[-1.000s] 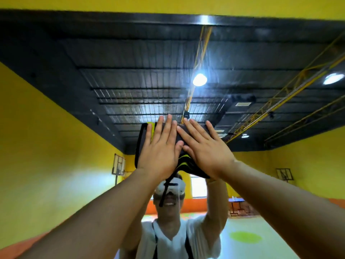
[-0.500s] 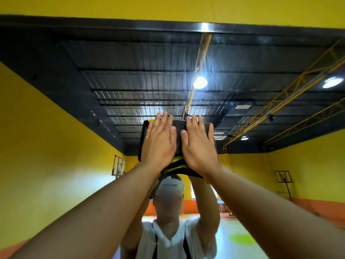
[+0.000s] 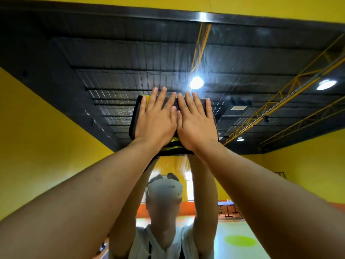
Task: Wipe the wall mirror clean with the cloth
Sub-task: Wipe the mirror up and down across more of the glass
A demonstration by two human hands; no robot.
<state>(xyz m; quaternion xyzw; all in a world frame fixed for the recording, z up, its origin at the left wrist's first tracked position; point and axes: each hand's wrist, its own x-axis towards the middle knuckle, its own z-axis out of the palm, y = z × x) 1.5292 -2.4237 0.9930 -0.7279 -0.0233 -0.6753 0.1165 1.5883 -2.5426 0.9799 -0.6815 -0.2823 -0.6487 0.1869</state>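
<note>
The dark folded cloth with yellow trim (image 3: 135,120) has slid higher up the large wall mirror (image 3: 93,53), now sitting in its upper half. The left hand (image 3: 155,120) and right hand (image 3: 196,124), overlapping at an angle a second ago, now lie side by side, fingers straight, palms pressing the cloth flat to the glass. I'd say this upward stroke is nearing the top edge.

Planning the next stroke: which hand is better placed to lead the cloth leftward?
Left, probably: the left hand lies flat on the cloth at its left side; the right hand presses its right.
</note>
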